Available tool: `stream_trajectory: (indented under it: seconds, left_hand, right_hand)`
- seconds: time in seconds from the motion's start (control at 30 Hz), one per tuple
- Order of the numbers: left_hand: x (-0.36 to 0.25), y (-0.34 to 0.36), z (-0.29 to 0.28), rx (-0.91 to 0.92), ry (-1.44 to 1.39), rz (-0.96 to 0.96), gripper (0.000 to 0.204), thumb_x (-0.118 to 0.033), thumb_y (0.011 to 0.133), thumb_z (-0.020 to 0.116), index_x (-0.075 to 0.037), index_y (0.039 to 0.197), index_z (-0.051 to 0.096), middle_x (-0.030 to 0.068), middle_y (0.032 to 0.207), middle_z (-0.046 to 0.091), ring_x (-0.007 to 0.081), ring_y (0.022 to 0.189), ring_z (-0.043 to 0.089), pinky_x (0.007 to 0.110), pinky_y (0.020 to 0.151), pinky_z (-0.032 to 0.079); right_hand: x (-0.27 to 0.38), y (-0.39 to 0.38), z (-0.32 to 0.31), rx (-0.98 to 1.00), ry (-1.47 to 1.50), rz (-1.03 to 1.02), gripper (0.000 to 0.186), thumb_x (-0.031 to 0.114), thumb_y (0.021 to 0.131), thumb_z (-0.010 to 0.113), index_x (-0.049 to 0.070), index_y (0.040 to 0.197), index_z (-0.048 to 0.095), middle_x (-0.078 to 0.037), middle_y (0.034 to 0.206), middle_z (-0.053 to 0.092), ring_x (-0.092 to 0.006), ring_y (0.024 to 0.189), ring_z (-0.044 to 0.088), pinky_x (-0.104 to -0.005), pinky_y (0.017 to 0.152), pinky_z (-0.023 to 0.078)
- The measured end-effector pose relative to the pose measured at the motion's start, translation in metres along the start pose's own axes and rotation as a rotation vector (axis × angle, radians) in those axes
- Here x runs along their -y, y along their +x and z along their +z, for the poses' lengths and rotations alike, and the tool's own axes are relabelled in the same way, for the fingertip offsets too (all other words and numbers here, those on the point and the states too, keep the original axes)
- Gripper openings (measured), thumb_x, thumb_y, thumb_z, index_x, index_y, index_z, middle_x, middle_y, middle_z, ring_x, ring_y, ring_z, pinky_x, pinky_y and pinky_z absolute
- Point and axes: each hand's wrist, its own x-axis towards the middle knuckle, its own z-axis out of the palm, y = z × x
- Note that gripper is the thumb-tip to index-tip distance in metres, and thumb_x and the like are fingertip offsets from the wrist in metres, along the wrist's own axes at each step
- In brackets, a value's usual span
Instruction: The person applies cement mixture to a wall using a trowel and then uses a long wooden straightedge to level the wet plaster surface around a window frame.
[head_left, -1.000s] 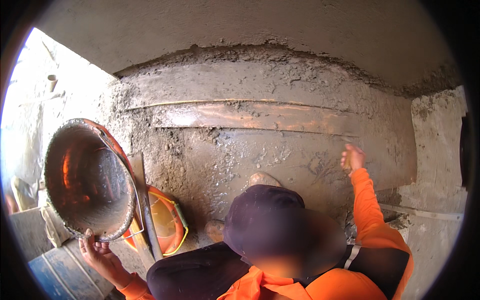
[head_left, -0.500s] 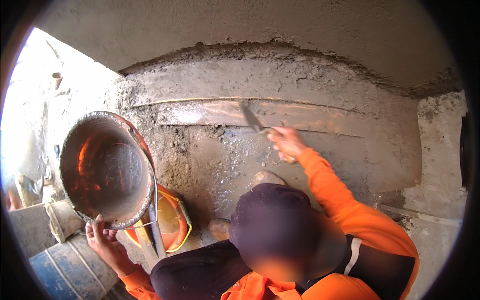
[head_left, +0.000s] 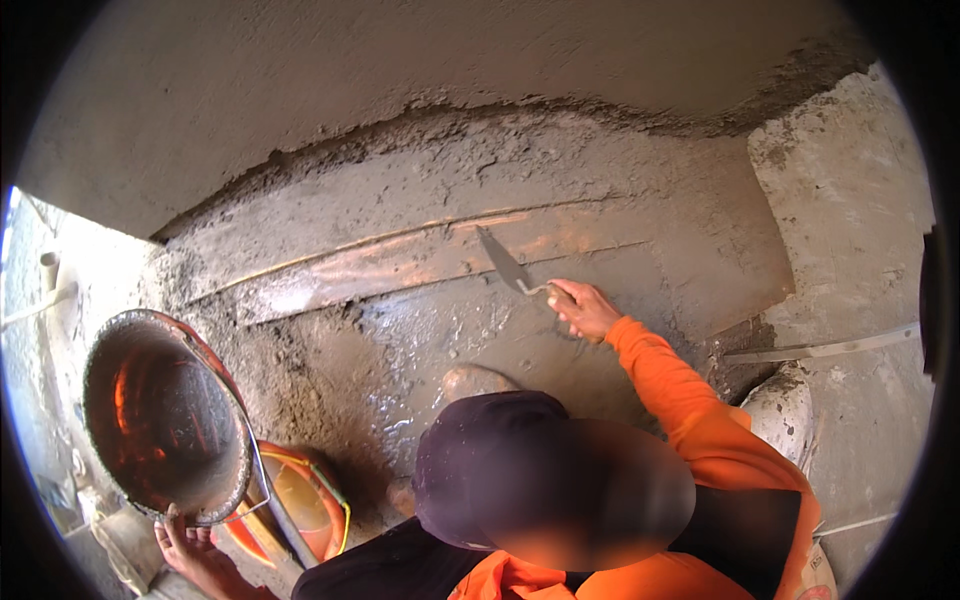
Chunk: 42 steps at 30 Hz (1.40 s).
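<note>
Against wet plaster (head_left: 420,340), trowel (head_left: 503,264) in right hand (head_left: 583,308)

- This is a building site, at a spot where fresh cement work is under way.
- A rough grey wall (head_left: 400,110) rises at the top, its lower edge ragged with crumbling mortar.
- Below it lies a wide patch of wet cement (head_left: 450,330), glistening and streaked, with a straight board or rail (head_left: 400,265) set into it.
- A pointed trowel (head_left: 505,265) rests on that wet surface.
- An orange bucket (head_left: 165,415), caked inside with grey mortar, sits at the left above another orange container (head_left: 305,500).
- A worker in an orange long-sleeved top (head_left: 700,420) crouches over the cement.
- Bare concrete blocks (head_left: 850,250) stand at the right.
</note>
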Motion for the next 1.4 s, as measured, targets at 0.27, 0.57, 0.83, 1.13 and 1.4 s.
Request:
stream_trajectory:
  seconds: [0.27,0.57,0.83,1.13,1.4]
  left_hand:
    - [-0.011,-0.011,-0.018,0.012,0.046,-0.006,0.034,-0.025,0.083,0.06,-0.004,0.108,0.053,0.0083,0.102,0.058,0.0156,0.092,0.058,0.027,0.074,0.048]
    - [-0.028,-0.015,0.001,-0.12,-0.136,0.017,0.02,-0.017,0.086,0.058,-0.005,0.101,0.051,0.0046,0.089,0.059,0.0098,0.079,0.056,0.021,0.065,0.045]
    - [-0.048,-0.084,-0.036,-0.613,-0.065,0.035,0.04,-0.02,0.086,0.058,-0.006,0.121,0.043,0.0014,0.088,0.059,-0.0003,0.062,0.044,0.011,0.048,0.032]
    - [-0.048,-0.104,-0.04,-0.793,0.056,-0.04,0.023,-0.013,0.081,0.058,-0.006,0.102,0.051,-0.0031,0.078,0.054,-0.0028,0.055,0.042,0.011,0.044,0.033]
    - [-0.027,-0.075,-0.045,-0.707,-0.036,-0.027,0.023,-0.012,0.085,0.055,-0.006,0.106,0.051,-0.0017,0.085,0.057,-0.0006,0.062,0.046,0.012,0.048,0.033]
  right_hand:
    - [-0.14,-0.05,-0.192,-0.847,0.621,0.6,0.041,0.028,0.088,0.054,0.015,0.126,0.043,-0.004,0.066,0.05,-0.0123,0.046,0.044,-0.0271,0.039,0.039]
    - [0.136,0.068,0.091,0.561,0.692,0.026,0.039,0.019,0.085,0.058,0.006,0.119,0.043,-0.002,0.068,0.049,-0.0095,0.046,0.047,-0.0249,0.039,0.041]
    - [0.379,0.159,0.355,1.044,0.815,-0.171,0.018,0.024,0.086,0.055,0.008,0.088,0.047,-0.006,0.067,0.051,-0.0153,0.045,0.051,-0.0306,0.038,0.044]
    - [0.451,0.218,0.454,0.736,0.909,0.046,0.018,0.021,0.085,0.049,0.003,0.081,0.05,-0.007,0.061,0.049,-0.0177,0.041,0.049,-0.0329,0.033,0.041]
    - [0.296,0.201,0.262,0.515,0.908,0.15,0.041,0.019,0.083,0.059,0.004,0.118,0.047,-0.005,0.071,0.053,-0.0107,0.045,0.049,-0.0254,0.035,0.041]
